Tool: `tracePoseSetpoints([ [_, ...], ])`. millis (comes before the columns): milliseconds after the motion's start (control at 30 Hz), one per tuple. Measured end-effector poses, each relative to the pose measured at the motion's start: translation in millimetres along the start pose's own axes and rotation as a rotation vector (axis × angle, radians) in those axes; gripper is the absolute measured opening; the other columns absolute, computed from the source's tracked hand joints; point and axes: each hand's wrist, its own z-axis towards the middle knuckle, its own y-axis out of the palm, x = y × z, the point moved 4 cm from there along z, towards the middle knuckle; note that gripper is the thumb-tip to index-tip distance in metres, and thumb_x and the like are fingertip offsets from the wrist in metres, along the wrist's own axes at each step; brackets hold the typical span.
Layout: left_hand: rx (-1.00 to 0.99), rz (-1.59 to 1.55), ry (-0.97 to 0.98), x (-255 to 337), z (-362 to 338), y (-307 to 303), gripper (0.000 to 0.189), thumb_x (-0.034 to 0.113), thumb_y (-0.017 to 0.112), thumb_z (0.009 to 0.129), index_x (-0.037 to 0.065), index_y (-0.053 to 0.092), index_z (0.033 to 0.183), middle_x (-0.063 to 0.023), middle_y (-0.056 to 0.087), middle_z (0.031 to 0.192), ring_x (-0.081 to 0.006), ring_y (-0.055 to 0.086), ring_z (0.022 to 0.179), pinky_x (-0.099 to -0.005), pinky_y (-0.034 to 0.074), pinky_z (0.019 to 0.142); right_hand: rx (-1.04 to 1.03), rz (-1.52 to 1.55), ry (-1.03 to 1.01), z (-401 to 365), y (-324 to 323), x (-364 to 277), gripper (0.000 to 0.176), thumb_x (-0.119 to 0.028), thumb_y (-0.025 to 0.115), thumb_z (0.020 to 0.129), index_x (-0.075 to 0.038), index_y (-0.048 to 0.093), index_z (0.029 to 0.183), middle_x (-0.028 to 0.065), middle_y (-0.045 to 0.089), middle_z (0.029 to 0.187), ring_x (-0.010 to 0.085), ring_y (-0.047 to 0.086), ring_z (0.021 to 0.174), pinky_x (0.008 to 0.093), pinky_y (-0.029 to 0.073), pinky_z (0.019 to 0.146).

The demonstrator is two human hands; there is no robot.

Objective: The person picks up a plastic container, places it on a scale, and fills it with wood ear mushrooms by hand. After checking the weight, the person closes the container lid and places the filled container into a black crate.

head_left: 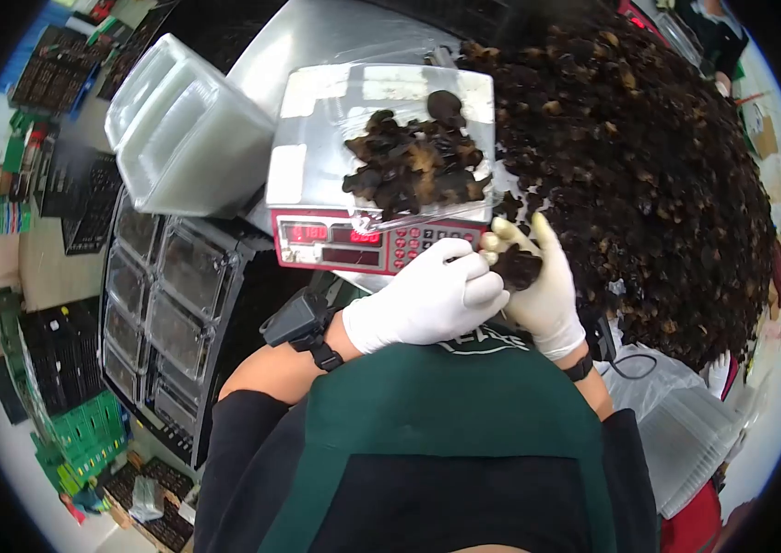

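In my right hand (549, 293), gloved in white, a dark wood ear mushroom (518, 267) lies against the palm with the fingers curled round it. My left hand (437, 293), also gloved, is closed against the mushroom's near-left side; its fingertips are hidden, so what they grip cannot be made out. Just beyond both hands stands a red and silver weighing scale (303, 189) with lit red digits. On its plate, a clear plastic tray (389, 223) holds a heap of wood ear mushrooms (418, 166).
A large pile of wood ear mushrooms (639, 175) covers the table to the right. Stacked clear trays (192, 138) stand left of the scale. Below them, a black crate (211, 276) holds filled packs. More stacked trays (690, 442) are at lower right.
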Motion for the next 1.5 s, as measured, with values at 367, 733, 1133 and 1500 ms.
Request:
tracePoseSetpoints([
  [367,-0.643,-0.008,-0.902,-49,-130,-84,0.039,0.043,0.069,0.09,0.005,0.072,0.082,-0.0117,0.065,0.083,-0.0345,0.065,0.085,-0.0424,0.051,0.078,0.131,-0.512,-0.315,-12,-41,-60,0.037,-0.031,0.054,0.103,-0.002,0.066,0.122,0.0048,0.068,0.096,0.0154,0.064,0.083,0.0293,0.052,0.068],
  [733,0.17,0.265,-0.635,-127,-40,-73,0.056,0.006,0.063,0.088,0.008,0.051,0.143,-0.0246,0.058,0.13,-0.0428,0.058,0.115,-0.0442,0.048,0.101,0.176,-1.422,-0.718,21,26,-53,0.027,-0.01,0.063,0.096,-0.001,0.067,0.122,0.0,0.067,0.095,0.0059,0.056,0.078,0.0217,0.047,0.077],
  [1133,0.135,0.016,-0.9,-103,-38,-60,0.05,0.006,0.082,0.077,0.011,0.068,0.124,-0.0024,0.066,0.088,-0.0149,0.057,0.083,-0.0298,0.048,0.074,0.147,-1.412,-0.732,33,12,-51,0.025,-0.007,0.066,0.093,0.0,0.067,0.117,-0.0019,0.063,0.09,0.005,0.052,0.079,0.0219,0.045,0.073],
  [1500,0.347,0.104,-1.009,-152,-33,-86,0.015,0.013,0.073,0.088,0.006,0.071,0.101,-0.0066,0.066,0.082,-0.0161,0.058,0.065,-0.0287,0.048,0.062,0.188,-1.314,-0.681,29,-1,-57,0.017,-0.009,0.063,0.095,0.002,0.068,0.108,0.0029,0.069,0.091,0.0081,0.059,0.077,0.0239,0.048,0.074],
])
